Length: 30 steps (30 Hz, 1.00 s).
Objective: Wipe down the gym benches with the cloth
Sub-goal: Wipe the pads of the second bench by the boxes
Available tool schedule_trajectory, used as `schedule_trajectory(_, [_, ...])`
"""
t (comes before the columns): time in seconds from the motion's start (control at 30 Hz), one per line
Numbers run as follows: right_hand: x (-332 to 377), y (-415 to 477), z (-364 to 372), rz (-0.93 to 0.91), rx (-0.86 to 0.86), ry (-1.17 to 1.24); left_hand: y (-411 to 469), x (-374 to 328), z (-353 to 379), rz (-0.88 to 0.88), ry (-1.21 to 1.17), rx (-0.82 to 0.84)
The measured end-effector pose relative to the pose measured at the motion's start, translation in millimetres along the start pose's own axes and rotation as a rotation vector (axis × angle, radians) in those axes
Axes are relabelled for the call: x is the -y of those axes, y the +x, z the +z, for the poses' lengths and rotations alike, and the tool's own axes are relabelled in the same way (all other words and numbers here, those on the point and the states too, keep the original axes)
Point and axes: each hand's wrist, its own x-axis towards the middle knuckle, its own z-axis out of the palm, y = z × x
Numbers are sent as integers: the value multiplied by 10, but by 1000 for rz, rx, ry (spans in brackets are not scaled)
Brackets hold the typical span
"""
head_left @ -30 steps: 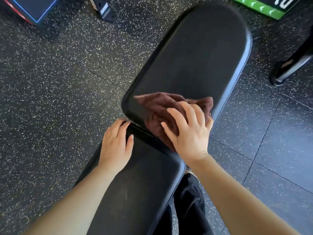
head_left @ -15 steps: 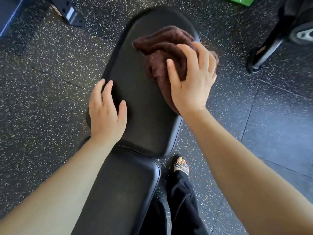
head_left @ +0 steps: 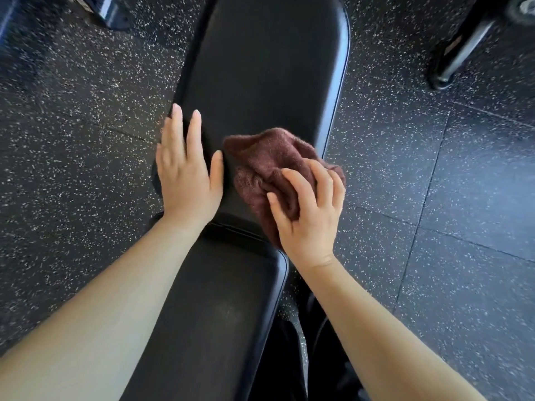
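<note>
Along the near end of the counter's (head_left: pixel 260 68) long pad: brown cloth (head_left: pixel 269 160) bunched against the right edge, partly overhanging it, gripped under the curled fingers of the right hand (head_left: pixel 307 224); left hand (head_left: pixel 185 175) flat, fingers straight, pressing the left edge. Could slip off that right edge on an outward pull; could skip strips of pad while bunched so tight. Sits well back from the far end reached half a second ago, with the left hand bracing much as before.

— What is carried by the black padded bench (head_left: pixel 260 82)?
— A crumpled brown cloth (head_left: pixel 262 166) is seen at the pad's right edge, with a left hand (head_left: pixel 186 178) laid flat beside it. The bench is set on speckled rubber floor (head_left: pixel 72 169).
</note>
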Motion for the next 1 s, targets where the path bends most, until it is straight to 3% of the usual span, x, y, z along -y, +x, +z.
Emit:
schedule_trajectory(0.2, [179, -135, -235, 152, 186, -46, -290, 17, -404, 79, -47, 247])
schedule_trajectory(0.47, [742, -258, -1041, 291, 462, -99, -819, -84, -1363, 56, -118, 324])
schedule_trajectory(0.63, [1223, -301, -1837, 273, 570, -165, -1264, -391, -2090, 46, -159, 403])
schedule_trajectory(0.83, [1698, -428, -2721, 184, 599, -201, -1672, -853, -2777, 37, -216, 419])
schedule_trajectory(1.0, [1875, -451, -3251, 157, 508, -183, -1759, -1232, -3155, 71, -297, 384])
